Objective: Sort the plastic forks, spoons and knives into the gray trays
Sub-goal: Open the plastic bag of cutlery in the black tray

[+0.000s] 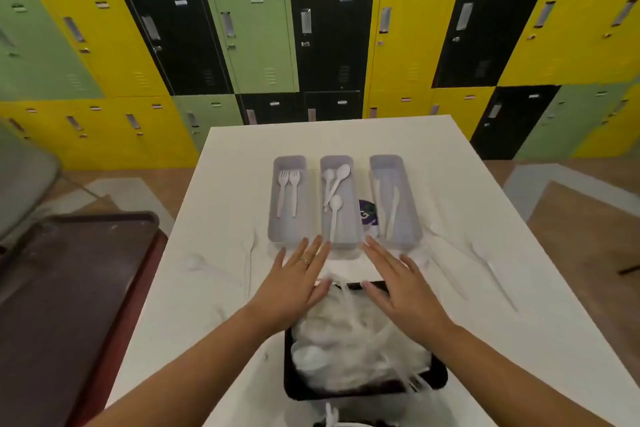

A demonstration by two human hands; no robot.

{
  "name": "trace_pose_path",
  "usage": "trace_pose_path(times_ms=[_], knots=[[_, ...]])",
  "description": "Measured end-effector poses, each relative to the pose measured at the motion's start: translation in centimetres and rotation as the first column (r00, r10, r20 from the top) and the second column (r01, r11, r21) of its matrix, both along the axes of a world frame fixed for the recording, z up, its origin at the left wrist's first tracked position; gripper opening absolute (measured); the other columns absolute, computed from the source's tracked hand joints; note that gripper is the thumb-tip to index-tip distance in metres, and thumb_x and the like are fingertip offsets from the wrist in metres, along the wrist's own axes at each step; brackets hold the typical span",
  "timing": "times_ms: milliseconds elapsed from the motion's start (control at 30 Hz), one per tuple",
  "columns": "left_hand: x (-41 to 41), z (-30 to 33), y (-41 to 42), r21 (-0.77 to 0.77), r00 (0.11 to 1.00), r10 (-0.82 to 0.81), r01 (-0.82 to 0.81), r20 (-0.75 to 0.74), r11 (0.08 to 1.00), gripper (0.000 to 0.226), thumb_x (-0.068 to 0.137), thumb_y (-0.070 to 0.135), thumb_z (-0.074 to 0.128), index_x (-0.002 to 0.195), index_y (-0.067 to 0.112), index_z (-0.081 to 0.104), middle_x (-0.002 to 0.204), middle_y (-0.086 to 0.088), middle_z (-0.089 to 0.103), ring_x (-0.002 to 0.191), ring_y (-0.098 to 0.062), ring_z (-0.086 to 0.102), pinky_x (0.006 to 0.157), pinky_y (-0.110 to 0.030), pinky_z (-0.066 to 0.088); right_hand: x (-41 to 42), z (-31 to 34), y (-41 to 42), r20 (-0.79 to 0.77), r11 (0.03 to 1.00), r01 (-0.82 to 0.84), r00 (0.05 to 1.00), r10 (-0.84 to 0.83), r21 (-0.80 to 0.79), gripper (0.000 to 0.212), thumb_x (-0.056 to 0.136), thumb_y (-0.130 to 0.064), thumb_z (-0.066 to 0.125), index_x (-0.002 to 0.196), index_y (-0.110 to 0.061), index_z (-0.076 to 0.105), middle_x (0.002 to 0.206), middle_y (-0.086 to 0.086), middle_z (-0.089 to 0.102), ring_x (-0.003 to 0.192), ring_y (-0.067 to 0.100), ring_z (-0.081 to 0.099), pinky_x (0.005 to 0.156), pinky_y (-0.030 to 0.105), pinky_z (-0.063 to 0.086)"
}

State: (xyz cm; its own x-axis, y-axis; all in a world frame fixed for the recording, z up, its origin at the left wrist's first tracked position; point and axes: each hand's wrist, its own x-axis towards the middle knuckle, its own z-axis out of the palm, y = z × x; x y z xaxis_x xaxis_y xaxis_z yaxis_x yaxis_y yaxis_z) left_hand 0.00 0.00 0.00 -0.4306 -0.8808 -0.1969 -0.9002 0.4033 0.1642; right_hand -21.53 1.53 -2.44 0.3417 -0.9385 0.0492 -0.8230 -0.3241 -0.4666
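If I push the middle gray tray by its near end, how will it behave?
The middle gray tray probably slides easily on the smooth white table; holding only three spoons, it looks light. Long and narrow, it may swivel.

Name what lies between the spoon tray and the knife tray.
In the head view, a small dark round object sits between the spoon tray and knife tray.

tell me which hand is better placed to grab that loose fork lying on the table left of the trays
Left. The left hand hovers open over the near edge of the black bin, on the same side as the loose fork. The right hand sits beyond the middle tray and would probably have to cross over.
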Motion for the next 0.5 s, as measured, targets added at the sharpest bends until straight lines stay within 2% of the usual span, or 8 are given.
trace_pose_path(times_ms=[200,267,333,367,433,467,500], knots=[[-0.2,-3.0,1.9,0.045,0.996,-0.088,0.088,0.005,0.995,0.109,0.058,0.066,-0.038,0.15,0.022,-0.003,0.16,0.001,-0.005,0.148,-0.019,-0.001,0.119,-0.041,0.003,-0.6,-1.7,1.2,0.011,0.999,-0.044,0.999,0.044,-0.023,0.065,0.091,-0.062,0.016,0.146,-0.03,0.026,0.15,-0.022,0.015,0.133,-0.015,0.012,0.112,0.019,0.005],[-0.5,-3.3,2.3,0.069,0.993,-0.117,0.116,0.017,0.991,0.103,0.063,0.068,-0.033,0.15,0.023,-0.001,0.16,0.001,-0.003,0.148,-0.018,0.001,0.119,-0.04,0.003,-0.9,-1.8,1.2,0.018,0.996,-0.093,0.995,0.093,-0.012,0.062,0.09,-0.06,0.021,0.145,-0.031,0.028,0.148,-0.024,0.018,0.132,-0.016,0.015,0.112,0.019,0.009],[-0.9,-3.6,2.7,0.082,0.987,-0.153,0.149,0.051,0.986,0.09,0.075,0.067,-0.02,0.151,0.023,0.002,0.16,0.002,-0.002,0.148,-0.015,0.003,0.119,-0.04,0.003,-1.1,-2.1,1.2,0.055,0.989,-0.146,0.988,0.146,-0.006,0.061,0.09,-0.061,0.027,0.141,-0.029,0.038,0.145,-0.022,0.029,0.129,-0.013,0.024,0.11,0.016,0.016],[-1.0,-3.7,2.9,0.07,0.988,-0.152,0.149,0.036,0.986,0.085,0.078,0.063,-0.012,0.151,0.022,0.007,0.16,0.001,0.003,0.148,-0.015,0.008,0.119,-0.041,0.006,-1.2,-2.2,1.3,0.078,0.985,-0.172,0.982,0.172,-0.011,0.056,0.091,-0.058,0.034,0.136,-0.027,0.046,0.14,-0.018,0.038,0.126,-0.01,0.032,0.107,0.012,0.021],[-1.2,-3.7,3.2,-0.04,0.985,-0.161,0.159,-0.067,0.986,0.07,0.087,0.058,0.015,0.143,0.021,0.034,0.151,-0.003,0.036,0.137,-0.017,0.037,0.114,-0.042,0.028,-1.5,-2.3,1.5,0.117,0.976,-0.218,0.969,0.22,-0.027,0.039,0.089,-0.046,0.049,0.12,-0.025,0.059,0.123,-0.014,0.053,0.11,-0.007,0.044,0.098,0.006,0.029],[-1.2,-4.0,3.4,-0.127,0.972,-0.199,0.183,-0.122,0.975,0.057,0.088,0.055,0.03,0.13,0.022,0.048,0.135,-0.002,0.054,0.121,-0.016,0.051,0.105,-0.036,0.037,-1.6,-2.1,1.5,0.12,0.97,-0.242,0.963,0.242,-0.012,0.031,0.087,-0.044,0.054,0.112,-0.027,0.061,0.114,-0.014,0.055,0.101,-0.009,0.045,0.091,0.005,0.033],[-1.3,-4.4,3.6,-0.215,0.957,-0.243,0.207,-0.16,0.954,0.043,0.087,0.053,0.04,0.116,0.024,0.054,0.117,0.003,0.062,0.105,-0.013,0.055,0.097,-0.028,0.039,-1.7,-1.8,1.4,0.118,0.964,-0.266,0.958,0.261,0.03,0.025,0.085,-0.043,0.057,0.105,-0.028,0.062,0.108,-0.014,0.054,0.093,-0.011,0.044,0.083,0.004,0.035]])
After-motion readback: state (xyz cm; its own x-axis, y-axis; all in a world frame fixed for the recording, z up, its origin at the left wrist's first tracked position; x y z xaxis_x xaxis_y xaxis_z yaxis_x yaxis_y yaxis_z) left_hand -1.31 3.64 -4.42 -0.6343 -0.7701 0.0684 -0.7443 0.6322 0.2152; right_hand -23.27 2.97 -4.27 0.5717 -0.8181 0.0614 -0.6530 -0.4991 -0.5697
